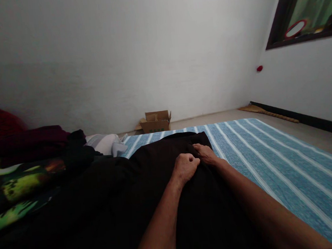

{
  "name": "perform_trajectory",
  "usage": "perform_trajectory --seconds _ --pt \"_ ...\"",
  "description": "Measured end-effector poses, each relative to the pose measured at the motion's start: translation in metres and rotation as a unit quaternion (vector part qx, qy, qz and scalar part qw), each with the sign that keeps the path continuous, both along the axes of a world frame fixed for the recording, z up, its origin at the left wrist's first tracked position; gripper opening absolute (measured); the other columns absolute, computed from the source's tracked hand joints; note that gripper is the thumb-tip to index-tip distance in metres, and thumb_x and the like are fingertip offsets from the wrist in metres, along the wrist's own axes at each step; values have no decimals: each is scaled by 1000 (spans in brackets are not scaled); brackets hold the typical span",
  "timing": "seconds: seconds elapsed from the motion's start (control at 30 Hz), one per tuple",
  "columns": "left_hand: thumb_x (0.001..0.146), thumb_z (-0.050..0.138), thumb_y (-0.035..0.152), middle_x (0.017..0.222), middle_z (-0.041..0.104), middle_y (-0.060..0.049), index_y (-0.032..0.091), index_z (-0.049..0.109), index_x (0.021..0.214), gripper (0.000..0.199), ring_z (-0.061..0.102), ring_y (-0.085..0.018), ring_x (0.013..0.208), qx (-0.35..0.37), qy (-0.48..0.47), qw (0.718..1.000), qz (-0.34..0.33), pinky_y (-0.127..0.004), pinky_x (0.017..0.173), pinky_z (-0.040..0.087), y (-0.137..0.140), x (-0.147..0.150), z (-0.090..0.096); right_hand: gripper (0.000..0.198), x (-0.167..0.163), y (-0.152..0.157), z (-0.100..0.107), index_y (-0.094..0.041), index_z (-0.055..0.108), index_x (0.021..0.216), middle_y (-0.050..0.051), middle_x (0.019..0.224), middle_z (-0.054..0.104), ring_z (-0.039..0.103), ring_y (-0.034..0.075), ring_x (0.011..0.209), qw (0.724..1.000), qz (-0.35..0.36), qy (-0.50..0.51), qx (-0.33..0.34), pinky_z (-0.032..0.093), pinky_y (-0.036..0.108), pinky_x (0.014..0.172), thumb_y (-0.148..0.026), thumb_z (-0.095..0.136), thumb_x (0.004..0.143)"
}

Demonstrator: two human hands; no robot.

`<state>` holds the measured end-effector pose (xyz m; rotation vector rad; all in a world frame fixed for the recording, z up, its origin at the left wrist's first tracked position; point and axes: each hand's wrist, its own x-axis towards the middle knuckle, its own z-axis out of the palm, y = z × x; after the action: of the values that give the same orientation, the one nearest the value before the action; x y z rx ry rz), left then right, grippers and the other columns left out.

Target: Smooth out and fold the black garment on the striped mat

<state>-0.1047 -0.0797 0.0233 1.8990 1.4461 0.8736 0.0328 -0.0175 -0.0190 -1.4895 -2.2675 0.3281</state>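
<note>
A large black garment (155,167) lies spread over the striped bed sheet (242,149); its exact kind cannot be made out. My left hand (185,166) is closed in a pinch on the dark cloth near the middle of the view. Just beyond and to the right, my right hand (205,154) has its fingers bent into the cloth close to the garment's right edge, gripping it. The two hands are close together, and the fingertips of both are partly hidden.
To the left are piled a green-patterned cloth (27,185), maroon clothing (40,140) and a white and grey bundle (105,142). An open cardboard box (156,122) stands by the far wall. At right, a rolled mat (268,112) lies along the wall below a dark-framed window (278,14).
</note>
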Motion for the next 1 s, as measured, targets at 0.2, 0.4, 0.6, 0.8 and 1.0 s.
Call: perform_trajectory --seconds 0.2,0.4,0.6,0.8,1.0 --pt "70 53 18 60 61 -1 18 57 54 16 55 -15 60 34 103 994 -17 -25 59 39 -3 2 -3 26 2 2 -3 -24 67 98 1 111 63 58 20 97 997 -45 68 5 41 27 81 -22 49 80" --pt "75 53 17 99 58 -6 18 59 87 13 52 -20 94 142 265 953 28 -30 79 42 -18 10 -6 21 4 14 -7 -21 70 88 2 94 68 60 19 88 985 -97 140 -7 44 26 77 -20 56 72" --pt "85 42 27 107 56 -11 15 59 95 23 48 -25 100 165 331 929 -9 -39 85 40 -24 17 -18 21 6 15 7 -16 70 74 0 67 66 60 14 67 976 -101 192 -29 44 22 61 -27 53 76" --pt "85 40 22 111 54 -16 11 59 99 26 47 -27 102 167 328 930 -18 -42 86 38 -29 20 -19 26 -1 6 29 -18 69 83 1 77 67 60 14 72 976 -93 197 -11 42 21 63 -39 55 76" --pt "84 39 18 107 54 -16 10 59 101 27 47 -27 99 173 325 930 -13 -42 85 38 -32 23 -21 29 -12 16 33 -16 64 60 1 52 57 55 14 53 974 -141 166 -67 37 22 49 -45 68 64"
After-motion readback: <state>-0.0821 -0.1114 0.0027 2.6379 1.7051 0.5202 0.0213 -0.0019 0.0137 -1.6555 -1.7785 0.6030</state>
